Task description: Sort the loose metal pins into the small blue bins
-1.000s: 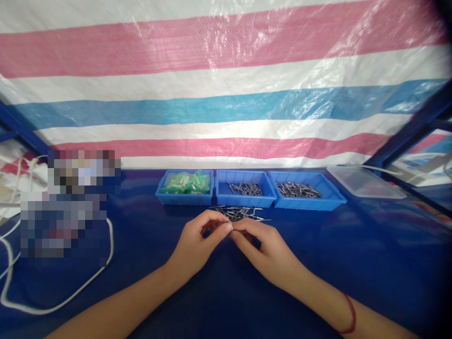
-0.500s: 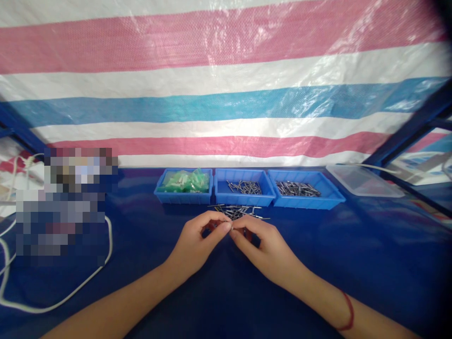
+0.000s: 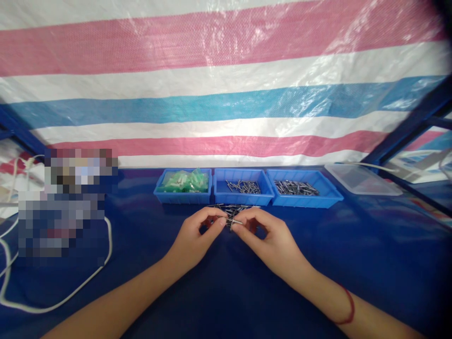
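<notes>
My left hand (image 3: 197, 238) and my right hand (image 3: 266, 240) meet fingertip to fingertip over the blue table, both pinched. A thin metal pin (image 3: 236, 221) shows between my right thumb and forefinger. What the left fingers pinch is too small to name. Just behind my fingertips lies a loose heap of metal pins (image 3: 231, 208). Behind that stand three blue bins in a row: the left bin (image 3: 183, 197) holds green plastic pieces, the middle bin (image 3: 243, 197) a few pins, the right bin (image 3: 303, 200) many pins.
A clear plastic lid (image 3: 362, 181) lies at the back right. A white cable (image 3: 70, 292) loops over the table at the left, beside a blurred-out patch (image 3: 63, 207). A striped tarpaulin (image 3: 226, 84) hangs behind the bins. Blue frame bars (image 3: 406, 134) slant at the right.
Both hands have shifted slightly away from me, toward the pin heap. My right fingertips now show a pin held crosswise; the pinch has otherwise stayed the same.
</notes>
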Tool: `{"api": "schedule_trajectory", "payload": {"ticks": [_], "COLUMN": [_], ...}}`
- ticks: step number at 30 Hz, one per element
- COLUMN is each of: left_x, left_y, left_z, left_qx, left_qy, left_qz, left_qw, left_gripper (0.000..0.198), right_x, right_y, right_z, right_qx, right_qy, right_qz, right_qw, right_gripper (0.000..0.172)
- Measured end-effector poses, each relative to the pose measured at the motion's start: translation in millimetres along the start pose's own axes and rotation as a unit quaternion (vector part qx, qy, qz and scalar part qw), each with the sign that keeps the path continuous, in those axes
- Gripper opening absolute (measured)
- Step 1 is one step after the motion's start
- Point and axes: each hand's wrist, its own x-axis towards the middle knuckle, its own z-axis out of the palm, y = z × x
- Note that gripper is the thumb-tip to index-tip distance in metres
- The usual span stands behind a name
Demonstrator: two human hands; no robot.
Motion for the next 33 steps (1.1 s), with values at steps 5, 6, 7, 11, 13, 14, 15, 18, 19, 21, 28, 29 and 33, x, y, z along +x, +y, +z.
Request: {"api": "schedule_trajectory", "payload": {"ticks": [5,6,7,11,13,14,15,18,19,21,28,29,33], "left_x": [1.5,2.2,3.1,7.8,9.9,10.7,11.4,12.6,12.8,12.8,11.8,11.7,10.9], "left_y": [2.8,2.7,2.1,-6.1,-12.1,-14.8,-17.0,-19.1,-18.3,-15.3,-9.1,-9.4,-9.4], "left_z": [-1.8,-2.9,-4.3,-11.8,-14.9,-16.1,-16.9,-17.9,-18.0,-17.7,-13.4,-12.8,-10.9], "left_qx": [0.099,0.126,0.152,0.260,0.315,0.336,0.349,0.357,0.354,0.349,0.341,0.338,0.286], "left_qy": [-0.027,-0.020,-0.012,-0.004,-0.015,-0.022,-0.030,-0.050,-0.056,-0.065,-0.061,-0.057,-0.021], "left_qz": [0.034,0.041,0.046,0.066,0.075,0.077,0.079,0.087,0.089,0.086,0.084,0.084,0.095], "left_qw": [0.994,0.991,0.987,0.963,0.946,0.939,0.933,0.929,0.929,0.931,0.934,0.936,0.953], "left_gripper": [0.018,0.019,0.020,0.026,0.029,0.030,0.030,0.024,0.022,0.020,0.020,0.020,0.015], "right_x": [6.5,10.4,14.9,34.4,41.1,43.1,44.3,44.3,43.5,40.8,22.4,19.6,10.8], "right_y": [-1.4,-1.1,-0.2,13.0,25.4,32.0,38.1,48.5,48.5,43.7,14.9,13.1,12.0], "right_z": [-10.1,-16.7,-25.3,-72.1,-93.3,-100.9,-106.0,-106.2,-102.1,-90.4,-41.8,-35.9,-16.4], "right_qx": [-0.047,-0.071,-0.101,-0.281,-0.375,-0.420,-0.462,-0.522,-0.519,-0.491,-0.396,-0.385,-0.319], "right_qy": [0.001,0.019,0.045,0.183,0.220,0.211,0.200,0.166,0.156,0.132,-0.018,-0.044,-0.100], "right_qz": [-0.048,-0.062,-0.073,-0.086,-0.065,-0.054,-0.038,-0.008,-0.011,-0.036,-0.123,-0.127,-0.138], "right_qw": [0.998,0.995,0.991,0.938,0.898,0.881,0.863,0.836,0.840,0.860,0.910,0.913,0.932], "right_gripper": [0.015,0.015,0.015,0.015,0.016,0.017,0.021,0.039,0.042,0.043,0.024,0.022,0.017]}}
